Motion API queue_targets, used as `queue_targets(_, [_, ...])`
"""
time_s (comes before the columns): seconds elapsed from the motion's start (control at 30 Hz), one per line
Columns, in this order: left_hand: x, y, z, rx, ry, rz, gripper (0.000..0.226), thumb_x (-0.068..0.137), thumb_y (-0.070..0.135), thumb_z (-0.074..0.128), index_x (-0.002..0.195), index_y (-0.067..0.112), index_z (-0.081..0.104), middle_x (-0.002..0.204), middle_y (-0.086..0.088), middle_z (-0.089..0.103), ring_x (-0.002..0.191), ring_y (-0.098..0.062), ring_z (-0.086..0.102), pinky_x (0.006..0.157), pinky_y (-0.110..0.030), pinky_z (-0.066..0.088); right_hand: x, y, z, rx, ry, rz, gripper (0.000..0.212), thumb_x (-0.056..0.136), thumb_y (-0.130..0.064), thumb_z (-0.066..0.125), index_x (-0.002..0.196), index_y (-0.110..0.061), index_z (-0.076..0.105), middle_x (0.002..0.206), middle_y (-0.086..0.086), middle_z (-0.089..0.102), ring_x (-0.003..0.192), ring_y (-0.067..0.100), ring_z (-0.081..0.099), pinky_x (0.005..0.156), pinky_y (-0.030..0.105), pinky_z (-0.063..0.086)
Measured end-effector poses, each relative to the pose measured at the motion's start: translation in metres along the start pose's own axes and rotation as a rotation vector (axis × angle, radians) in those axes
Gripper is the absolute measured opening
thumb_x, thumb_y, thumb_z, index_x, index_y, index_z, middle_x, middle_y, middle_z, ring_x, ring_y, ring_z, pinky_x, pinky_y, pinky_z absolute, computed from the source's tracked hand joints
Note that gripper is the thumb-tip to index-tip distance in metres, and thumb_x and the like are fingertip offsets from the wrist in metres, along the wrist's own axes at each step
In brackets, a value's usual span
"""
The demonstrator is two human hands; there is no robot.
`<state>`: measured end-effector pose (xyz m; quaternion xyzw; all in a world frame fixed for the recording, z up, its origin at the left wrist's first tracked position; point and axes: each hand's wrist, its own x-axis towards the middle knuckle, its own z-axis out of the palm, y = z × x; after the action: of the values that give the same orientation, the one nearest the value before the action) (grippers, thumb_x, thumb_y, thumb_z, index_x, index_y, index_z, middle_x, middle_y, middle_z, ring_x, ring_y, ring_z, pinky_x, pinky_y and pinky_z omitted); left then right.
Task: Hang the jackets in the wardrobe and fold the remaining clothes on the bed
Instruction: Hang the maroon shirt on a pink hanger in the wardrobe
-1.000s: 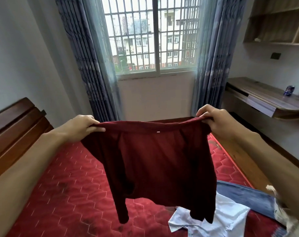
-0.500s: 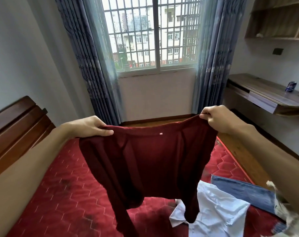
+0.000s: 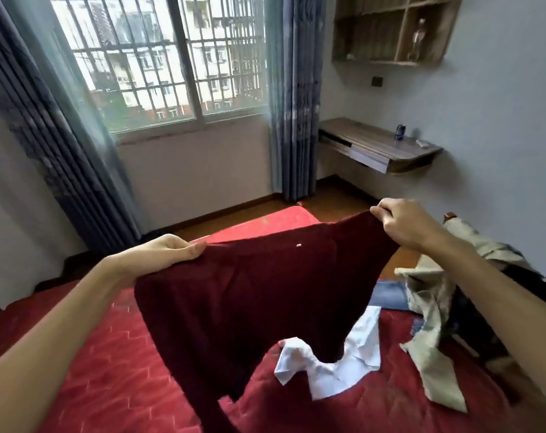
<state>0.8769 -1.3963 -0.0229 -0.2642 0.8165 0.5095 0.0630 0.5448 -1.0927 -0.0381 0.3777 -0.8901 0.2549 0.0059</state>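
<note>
Dark red fabric fills the middle of the view: a long-sleeved top held in the air over a bed with a red quilted cover. The left hand grips one end of its upper edge, fingers curled over the cloth. The right hand pinches the other end, higher up. The hands are well apart, so the edge stretches between them and the rest hangs down, a sleeve trailing toward the bottom of the view.

The hanging top hides part of a crumpled white shirt lying on the bed behind it. Beyond the shirt lies a piece of blue denim. To its right a pale beige garment sprawls across the cover, partly hidden by the right forearm. Darker clothing lies at the right edge, possibly a jacket, but it is too blurred to tell.

Past the bed are a barred window between blue curtains, a wall-mounted desk with a can on it, and a wooden shelf above.
</note>
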Motion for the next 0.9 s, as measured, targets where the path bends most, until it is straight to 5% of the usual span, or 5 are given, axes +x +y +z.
queue_targets(0.13, [0.038, 0.006, 0.038, 0.234, -0.016, 0.211, 0.085, 0.055, 0.082, 0.073, 0.122, 0.03, 0.068, 0.12, 0.0, 0.071, 0.094, -0.016, 0.069, 0.087, -0.032, 0.054, -0.08, 0.05, -0.036, -0.04, 0.073, 0.128, 0.02, 0.1, -0.024, 0.055, 0.088, -0.013, 0.067, 0.089, 0.01, 0.065, 0.089, 0.03, 0.058, 0.076, 0.032, 0.038])
queue_targets(0.4, [0.076, 0.105, 0.16, 0.625, 0.406, 1.086, 0.026, 0.092, 0.045, 0.061, 0.104, 0.023, 0.066, 0.062, 0.005, 0.065, 0.048, -0.016, 0.059, 0.052, -0.036, 0.051, -0.252, 0.126, -0.138, -0.247, 0.667, 0.113, 0.039, 0.098, -0.036, 0.05, 0.09, -0.003, 0.068, 0.079, 0.01, 0.063, 0.071, 0.028, 0.059, 0.067, 0.04, 0.048])
queue_targets(0.57, [0.077, 0.178, 0.254, 0.65, 0.357, 1.147, 0.027, 0.085, 0.043, 0.069, 0.097, 0.018, 0.069, 0.058, 0.002, 0.062, 0.052, -0.027, 0.062, 0.053, -0.035, 0.05, -0.363, 0.161, -0.199, -0.447, 0.777, 0.168, 0.02, 0.097, -0.019, 0.062, 0.095, -0.002, 0.07, 0.083, 0.012, 0.065, 0.073, 0.027, 0.06, 0.067, 0.035, 0.048])
queue_targets(0.7, [0.079, 0.207, 0.364, 1.041, -0.089, 0.961, 0.041, 0.081, 0.066, 0.052, 0.093, 0.03, 0.069, 0.069, 0.011, 0.059, 0.073, -0.021, 0.062, 0.065, -0.034, 0.05, -0.465, 0.217, -0.19, -0.45, 0.216, 0.526, 0.02, 0.095, -0.028, 0.061, 0.097, -0.014, 0.075, 0.091, 0.003, 0.071, 0.087, 0.027, 0.067, 0.072, 0.034, 0.048])
queue_targets(0.9, [0.026, 0.314, 0.505, 0.715, -0.026, 1.229, 0.014, 0.091, 0.037, 0.067, 0.092, 0.025, 0.075, 0.075, 0.0, 0.069, 0.078, -0.029, 0.066, 0.07, -0.036, 0.05, -0.594, 0.247, -0.26, -0.379, 0.837, 0.64, 0.024, 0.096, -0.022, 0.062, 0.094, -0.001, 0.072, 0.082, 0.012, 0.069, 0.074, 0.026, 0.062, 0.072, 0.03, 0.045])
